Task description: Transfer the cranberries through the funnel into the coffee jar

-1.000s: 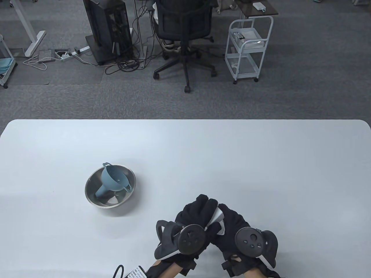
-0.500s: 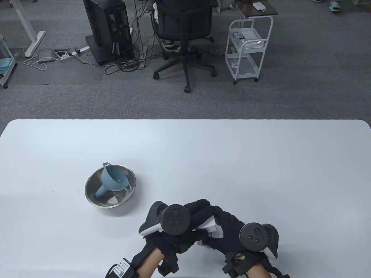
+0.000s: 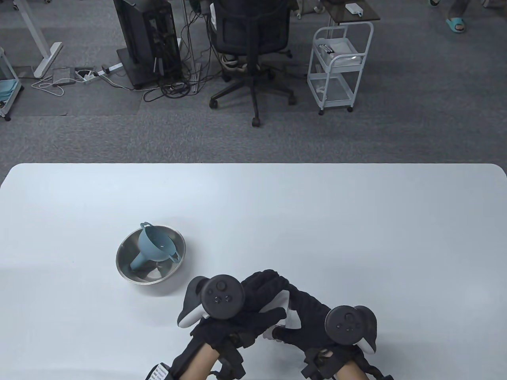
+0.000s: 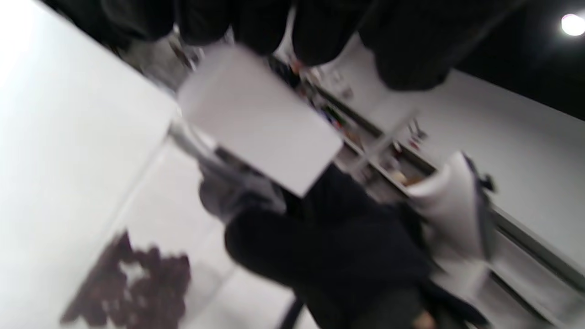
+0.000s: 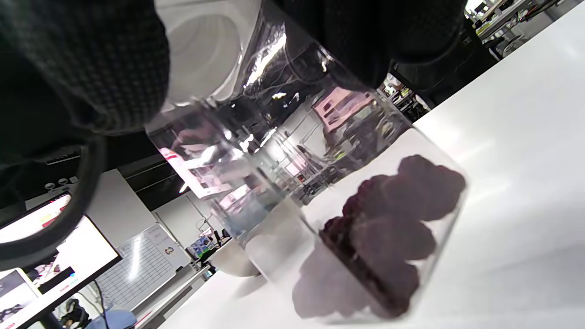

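Near table edge, both grips clasp clear glass jar point(image 5: 292, 192), white lid point(image 3: 282, 306); dark wrinkled cranberries point(image 5: 388, 237) inside.

Grey carpet point(image 3: 416, 130) stretching beyond the white table point(image 3: 277, 206), black office chair point(image 3: 251, 43) standing behind its far edge, white wheeled cart point(image 3: 340, 65) sitting right of it, black computer tower point(image 3: 146, 39) and cables point(image 3: 174, 85) lying left

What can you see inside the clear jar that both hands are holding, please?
Dark red cranberries lie piled at the bottom of the clear jar; the rest looks empty. The left hand covers the white lid, so the jar's mouth cannot be seen.
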Available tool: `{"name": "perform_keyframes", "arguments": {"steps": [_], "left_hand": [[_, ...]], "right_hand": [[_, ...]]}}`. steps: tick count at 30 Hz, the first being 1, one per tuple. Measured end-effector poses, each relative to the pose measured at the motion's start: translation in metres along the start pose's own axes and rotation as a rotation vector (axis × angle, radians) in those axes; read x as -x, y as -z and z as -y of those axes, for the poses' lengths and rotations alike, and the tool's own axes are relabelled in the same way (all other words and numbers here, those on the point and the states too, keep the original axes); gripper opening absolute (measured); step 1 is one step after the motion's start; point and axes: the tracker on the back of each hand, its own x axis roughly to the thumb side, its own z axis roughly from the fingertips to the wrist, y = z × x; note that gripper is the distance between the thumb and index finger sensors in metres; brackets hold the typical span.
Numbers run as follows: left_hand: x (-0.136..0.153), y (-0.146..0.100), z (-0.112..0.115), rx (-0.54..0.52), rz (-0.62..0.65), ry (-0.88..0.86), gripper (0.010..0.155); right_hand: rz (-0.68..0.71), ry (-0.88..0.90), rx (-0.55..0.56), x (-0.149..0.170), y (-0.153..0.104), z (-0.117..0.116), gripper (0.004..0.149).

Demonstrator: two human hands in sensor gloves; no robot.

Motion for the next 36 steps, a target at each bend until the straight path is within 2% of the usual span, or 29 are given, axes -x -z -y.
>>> {"name": "perform_keyframes", "arguments": {"steps": [3, 7, 9, 11, 14, 17, 20, 25, 28, 31, 33, 36], "left_hand": [[-0.018, -0.005, 0.001, -0.111, -0.141, 0.174, 0.078], [-0.039, 0.003, 0.011, -0.063, -0.253, 0.353, 0.083], [-0.047, 0.009, 0.017, -0.036, -0.349, 0.427, 0.087], [-0.052, 0.015, 0.023, 0.000, -0.459, 0.511, 0.091], [-0.054, 0.023, 0.032, 0.028, -0.536, 0.588, 0.090], [-0.051, 0.027, 0.037, 0.021, -0.516, 0.592, 0.085], [-0.045, 0.028, 0.037, 0.105, -0.422, 0.541, 0.081], [-0.027, 0.023, 0.025, 0.274, -0.212, 0.321, 0.079], [-0.020, 0.018, 0.019, 0.320, -0.179, 0.243, 0.079], [-0.016, 0.015, 0.018, 0.366, -0.172, 0.249, 0.080], [-0.016, 0.014, 0.017, 0.347, -0.168, 0.275, 0.079], [-0.021, 0.009, 0.011, 0.198, -0.152, 0.304, 0.080]], "right_hand": [[-0.020, 0.006, 0.015, 0.003, 0.000, 0.002, 0.095], [-0.031, -0.004, 0.031, 0.004, -0.001, 0.003, 0.095], [-0.030, -0.015, 0.036, 0.003, -0.001, 0.003, 0.095], [-0.029, -0.035, 0.045, 0.002, -0.001, 0.003, 0.095], [-0.023, -0.035, 0.046, 0.001, -0.001, 0.003, 0.095], [-0.023, -0.033, 0.044, 0.002, -0.001, 0.002, 0.095], [-0.020, -0.021, 0.037, 0.007, -0.001, 0.001, 0.095], [0.014, 0.054, -0.013, 0.008, 0.001, -0.001, 0.095], [0.038, 0.060, -0.037, 0.004, 0.001, -0.003, 0.095], [0.051, 0.061, -0.054, 0.002, 0.001, -0.005, 0.095], [0.048, 0.051, -0.052, 0.002, 0.000, -0.005, 0.095], [0.045, 0.047, -0.035, 0.000, 0.000, -0.003, 0.095]]}}
